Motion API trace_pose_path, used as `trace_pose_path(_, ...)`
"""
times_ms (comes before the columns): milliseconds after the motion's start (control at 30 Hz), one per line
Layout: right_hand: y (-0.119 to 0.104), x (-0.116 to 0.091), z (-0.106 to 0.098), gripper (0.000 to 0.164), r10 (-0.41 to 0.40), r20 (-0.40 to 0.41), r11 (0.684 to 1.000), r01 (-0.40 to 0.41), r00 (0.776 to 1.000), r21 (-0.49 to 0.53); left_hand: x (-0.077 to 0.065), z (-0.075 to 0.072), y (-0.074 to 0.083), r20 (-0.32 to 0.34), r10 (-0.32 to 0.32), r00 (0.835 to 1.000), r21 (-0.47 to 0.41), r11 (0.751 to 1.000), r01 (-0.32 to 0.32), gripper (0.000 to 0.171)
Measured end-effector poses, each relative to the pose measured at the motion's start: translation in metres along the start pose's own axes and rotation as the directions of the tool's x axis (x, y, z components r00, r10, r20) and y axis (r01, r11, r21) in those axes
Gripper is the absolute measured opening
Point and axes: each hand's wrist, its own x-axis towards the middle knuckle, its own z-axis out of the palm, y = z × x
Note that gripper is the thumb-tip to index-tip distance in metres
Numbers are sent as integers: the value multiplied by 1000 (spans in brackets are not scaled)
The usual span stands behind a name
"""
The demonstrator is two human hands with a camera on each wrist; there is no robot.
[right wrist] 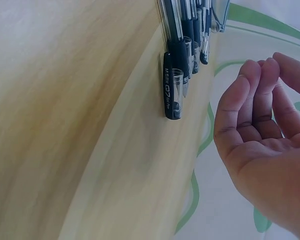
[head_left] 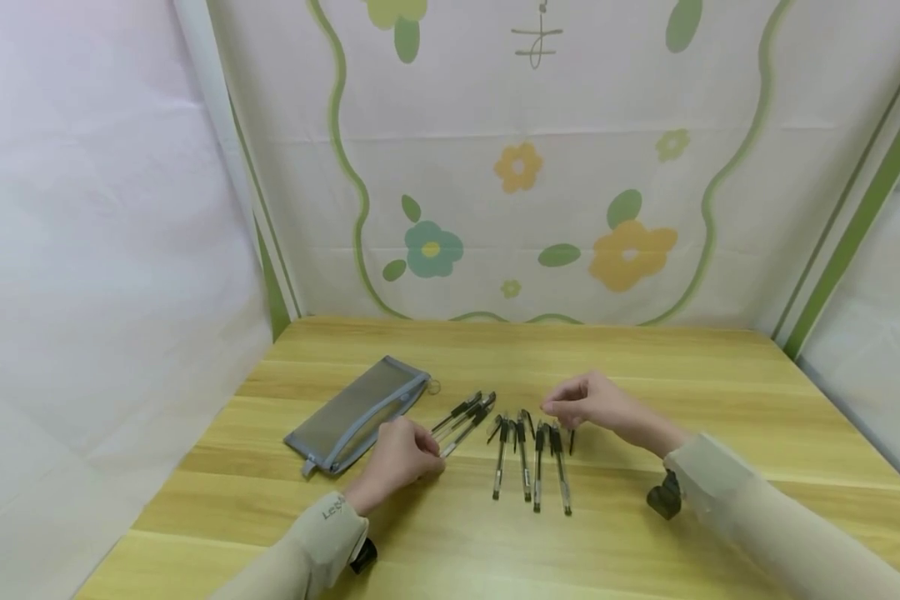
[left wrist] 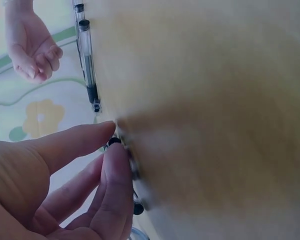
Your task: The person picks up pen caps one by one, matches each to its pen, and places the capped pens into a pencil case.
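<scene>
My left hand (head_left: 401,457) is low over the table beside a few black-gripped clear gel pens (head_left: 467,419). In the left wrist view its thumb and index finger pinch the black end of a gel pen (left wrist: 113,142); most of that pen is hidden. My right hand (head_left: 598,408) hovers just beyond the cap end of a row of several gel pens (head_left: 537,475). Its fingers are loosely bent and nothing shows between them in the right wrist view. Below it lies a black pen cap (right wrist: 167,90) with white lettering, its clip side visible.
A grey mesh pencil case (head_left: 345,407) with its zip undone lies left of the pens, its blue-grey zip edge gaping. The wooden table (head_left: 645,550) meets a flower-printed cloth (head_left: 495,225) at the back. Cloth walls stand on both sides.
</scene>
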Motion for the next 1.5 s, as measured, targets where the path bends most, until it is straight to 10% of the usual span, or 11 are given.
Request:
trace_pose_path(400, 4, -7, 2, 36, 12, -27, 1000, -12, 1000, 3, 0, -2, -2, -5, 5, 1000, 52, 999, -4, 14)
trace_pose_path(1100, 7, -4, 3, 36, 11, -2, 999, -11, 1000, 39, 0, -7, -7, -132, -139, 981, -242, 965, 104, 10)
trace_pose_path(1333, 6, -2, 7, 34, 9, -9, 1000, -9, 1000, 22, -2, -10, -7, -203, -225, 953, -494, 864, 99, 15)
trace_pose_path(1500, 1, 5, 13, 32, -4, -26, 999, 3, 1000, -43, -5, -20, -7, -215, -307, 927, -709, 702, 68, 18)
